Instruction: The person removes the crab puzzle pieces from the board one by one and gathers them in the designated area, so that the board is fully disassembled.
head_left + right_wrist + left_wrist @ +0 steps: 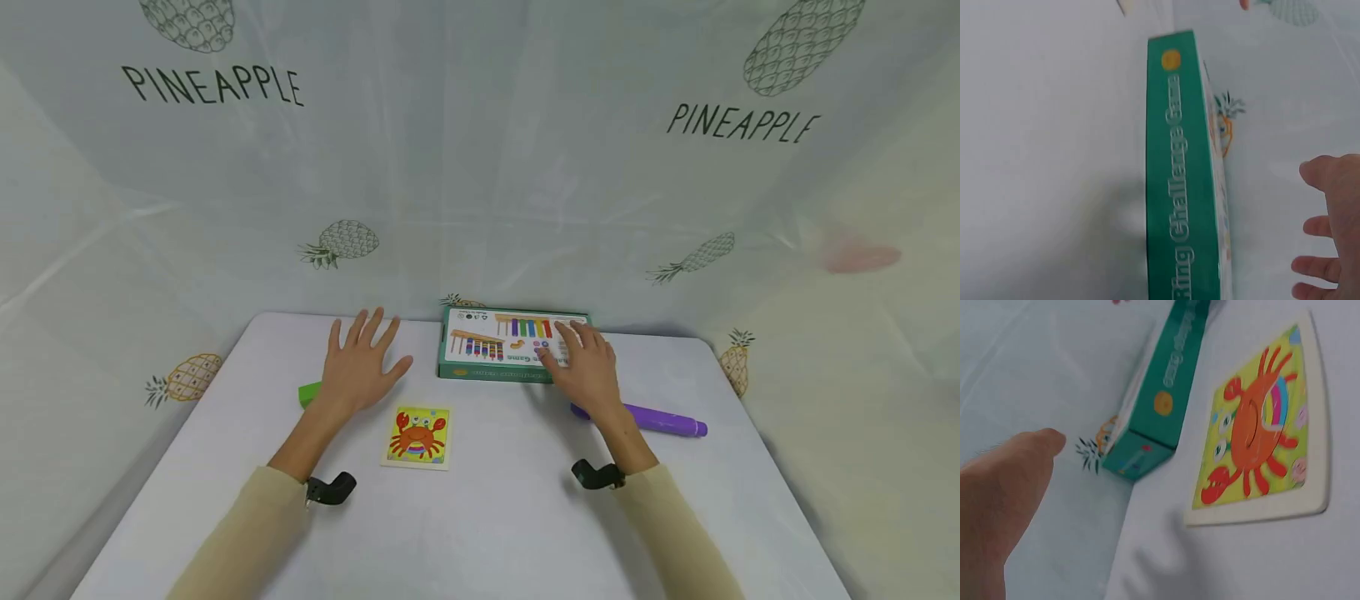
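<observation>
My left hand (355, 372), fingers spread and holding nothing, hovers over the left part of the table beside a green block (308, 393) that is partly covered by the wrist. To its right lies a square crab puzzle (417, 437) with a pale wooden border. Over the right end of a flat green game box (487, 371) is my right hand (588, 371), its fingers apart and slightly bent. In the right wrist view the box's green side (1175, 156) stands clear of the fingertips. A purple cylinder (667, 421) lies behind the right wrist, partly hidden.
The white table (480, 533) ends at a hanging pineapple-print cloth (480, 167) just behind the game box. Small black cameras (332, 489) are strapped to both wrists.
</observation>
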A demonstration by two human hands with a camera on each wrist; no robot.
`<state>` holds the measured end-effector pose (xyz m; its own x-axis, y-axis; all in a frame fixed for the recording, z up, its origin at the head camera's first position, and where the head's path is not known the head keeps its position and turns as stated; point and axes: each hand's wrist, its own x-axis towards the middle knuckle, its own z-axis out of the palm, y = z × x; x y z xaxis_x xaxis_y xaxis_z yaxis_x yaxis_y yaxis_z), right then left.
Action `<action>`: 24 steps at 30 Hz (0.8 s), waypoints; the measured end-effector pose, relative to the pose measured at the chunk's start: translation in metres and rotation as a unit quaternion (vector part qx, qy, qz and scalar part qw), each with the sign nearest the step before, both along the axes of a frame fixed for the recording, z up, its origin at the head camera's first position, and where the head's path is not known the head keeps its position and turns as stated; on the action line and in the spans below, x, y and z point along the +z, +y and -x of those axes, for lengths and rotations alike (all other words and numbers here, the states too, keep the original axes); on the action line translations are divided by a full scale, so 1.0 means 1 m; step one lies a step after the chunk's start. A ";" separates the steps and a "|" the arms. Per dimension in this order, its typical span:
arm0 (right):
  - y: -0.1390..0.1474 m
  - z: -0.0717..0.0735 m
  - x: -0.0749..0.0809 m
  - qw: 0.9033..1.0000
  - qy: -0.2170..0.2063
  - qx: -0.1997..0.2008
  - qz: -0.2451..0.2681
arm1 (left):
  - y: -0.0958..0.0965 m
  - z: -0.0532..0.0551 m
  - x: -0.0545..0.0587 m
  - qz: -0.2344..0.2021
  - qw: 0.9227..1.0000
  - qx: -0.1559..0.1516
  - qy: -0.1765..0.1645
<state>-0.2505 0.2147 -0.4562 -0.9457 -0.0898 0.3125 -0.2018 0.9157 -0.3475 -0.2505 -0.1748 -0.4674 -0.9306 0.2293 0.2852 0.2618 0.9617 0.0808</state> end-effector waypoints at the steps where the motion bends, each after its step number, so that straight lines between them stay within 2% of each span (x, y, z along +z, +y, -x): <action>1: -0.004 -0.003 -0.001 1.000 -0.003 0.011 0.027 | 0.001 -0.005 0.001 -0.006 1.000 -0.003 -0.001; 6: -0.025 -0.017 -0.008 0.988 -0.043 0.067 0.136 | 0.007 -0.029 -0.001 -0.041 0.999 -0.028 -0.022; 9: -0.041 -0.025 -0.015 0.979 -0.070 0.095 0.168 | 0.010 -0.041 -0.010 -0.052 0.996 -0.054 -0.045; 14: -0.075 -0.037 -0.031 0.968 -0.124 0.140 0.165 | 0.018 -0.057 -0.032 -0.066 0.990 -0.092 -0.084; 17: -0.094 -0.042 -0.039 0.955 -0.182 0.175 0.156 | 0.022 -0.062 -0.044 -0.070 0.988 -0.102 -0.094; 20: -0.108 -0.045 -0.044 0.943 -0.225 0.201 0.142 | 0.024 -0.065 -0.049 -0.081 0.987 -0.106 -0.091; 22: -0.116 -0.047 -0.047 0.942 -0.232 0.209 0.122 | 0.025 -0.066 -0.051 -0.086 0.987 -0.108 -0.086; 24: -0.122 -0.047 -0.048 0.946 -0.228 0.209 0.102 | 0.026 -0.067 -0.051 -0.094 0.986 -0.108 -0.086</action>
